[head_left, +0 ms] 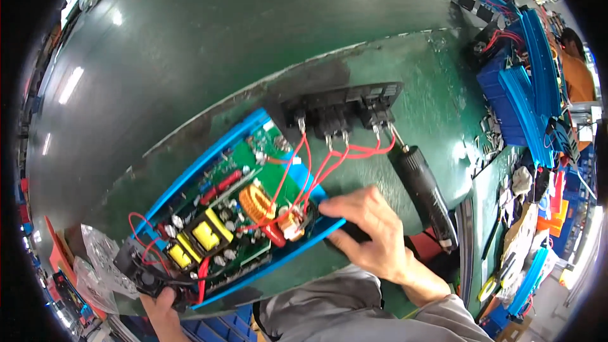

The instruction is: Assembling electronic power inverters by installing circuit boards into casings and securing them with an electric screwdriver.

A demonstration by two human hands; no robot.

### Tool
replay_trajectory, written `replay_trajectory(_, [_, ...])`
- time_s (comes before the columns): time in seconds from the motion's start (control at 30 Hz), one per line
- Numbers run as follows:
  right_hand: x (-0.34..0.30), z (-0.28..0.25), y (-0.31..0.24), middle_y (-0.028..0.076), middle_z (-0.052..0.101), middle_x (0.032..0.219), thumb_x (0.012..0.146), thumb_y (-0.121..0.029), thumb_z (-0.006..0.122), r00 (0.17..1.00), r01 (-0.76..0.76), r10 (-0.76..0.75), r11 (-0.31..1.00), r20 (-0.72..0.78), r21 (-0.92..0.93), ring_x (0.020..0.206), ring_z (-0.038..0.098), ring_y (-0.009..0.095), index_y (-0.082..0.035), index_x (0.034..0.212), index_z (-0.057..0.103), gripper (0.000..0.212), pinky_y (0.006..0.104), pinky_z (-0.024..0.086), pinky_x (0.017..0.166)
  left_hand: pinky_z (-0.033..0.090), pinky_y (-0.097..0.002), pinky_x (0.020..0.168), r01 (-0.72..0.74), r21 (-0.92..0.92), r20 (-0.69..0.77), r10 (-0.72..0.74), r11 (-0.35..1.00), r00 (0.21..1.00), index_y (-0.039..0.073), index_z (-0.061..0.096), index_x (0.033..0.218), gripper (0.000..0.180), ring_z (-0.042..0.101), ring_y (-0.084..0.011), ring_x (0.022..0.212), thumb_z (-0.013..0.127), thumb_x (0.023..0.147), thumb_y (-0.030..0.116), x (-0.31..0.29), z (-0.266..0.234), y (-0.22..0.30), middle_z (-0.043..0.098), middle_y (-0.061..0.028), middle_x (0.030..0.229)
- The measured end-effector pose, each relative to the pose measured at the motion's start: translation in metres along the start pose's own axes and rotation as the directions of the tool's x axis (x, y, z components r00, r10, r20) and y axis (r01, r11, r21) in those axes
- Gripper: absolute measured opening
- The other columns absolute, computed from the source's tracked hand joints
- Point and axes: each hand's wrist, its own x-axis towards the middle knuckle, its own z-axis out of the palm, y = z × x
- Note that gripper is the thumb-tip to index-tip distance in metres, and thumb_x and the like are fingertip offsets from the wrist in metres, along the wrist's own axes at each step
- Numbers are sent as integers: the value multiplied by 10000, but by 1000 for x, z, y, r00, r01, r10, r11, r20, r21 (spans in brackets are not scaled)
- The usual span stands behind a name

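Note:
A blue metal housing lies slanted across the table in front of me, its top uncovered. Inside sits a green circuit board with a copper-wound coil and yellow-and-black transformers. My right hand pinches the housing's wall at its right end. At the lower left, my left hand has its thumb against a black end piece; its other fingers are hidden. Red wires run from the board to a black end panel with sockets, which rests beyond the housing.
A black handheld tool with a thin metal tip lies to the right of the panel. Farther right are a blue bin, stacked blue housings and loose metal pieces. Clear plastic bags lie at left. Another person is at far right.

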Motion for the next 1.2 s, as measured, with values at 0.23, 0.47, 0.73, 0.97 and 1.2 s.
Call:
replay_trajectory(0.23, [3, -6, 2, 92, 735, 1120, 684, 32, 844, 1000, 6, -6, 1000, 3, 29, 931, 663, 279, -43, 1137, 717, 477, 368, 554, 807, 457, -359, 1040, 49, 97, -86, -40, 994, 995, 8, 394, 1509, 794, 594, -237, 1180, 675, 767, 8, -7, 36, 23, 576, -107, 1357])
replay_trajectory(0.47, [5, -5, 6, 71, 741, 1116, 690, 39, 831, 999, -15, 13, 998, 37, 62, 919, 663, 269, -59, 1099, 735, 432, 349, 559, 798, 505, -307, 914, 95, 93, -151, -81, 991, 985, 27, 461, 1462, 746, 611, -192, 1079, 661, 745, -33, -9, 21, 16, 626, -83, 1258])
replay_trajectory(0.73, [-14, -2, 6, 227, 659, 1211, 743, 100, 779, 998, -1, 2, 1000, -66, 25, 954, 655, 262, 25, 1257, 576, 558, 331, 512, 738, 330, -180, 553, 3, -258, -236, -66, 966, 969, 61, 513, 1374, 422, 450, -27, 706, 629, 997, 212, 9, -81, -20, 616, 30, 1138])
replay_trajectory(0.97, [-50, 3, 2, 187, 612, 1153, 846, 95, 669, 984, -39, 51, 996, -168, 74, 921, 589, 204, 8, 1316, 497, 508, 274, 495, 746, 386, -266, 609, -5, 870, -269, 484, 492, 833, 61, 676, 1277, 337, 503, -102, 697, 655, 992, 240, 49, -99, -13, 645, -21, 914])
replay_trajectory(1.2, [-60, 9, -14, 169, 620, 1102, 857, 92, 661, 981, -12, 16, 1000, -193, 18, 921, 585, 207, 13, 1296, 513, 470, 283, 497, 751, 491, -299, 813, -69, 792, -246, 420, 607, 873, -6, 714, 1152, 325, 630, -150, 837, 704, 970, 262, 55, -95, -10, 727, -77, 944])
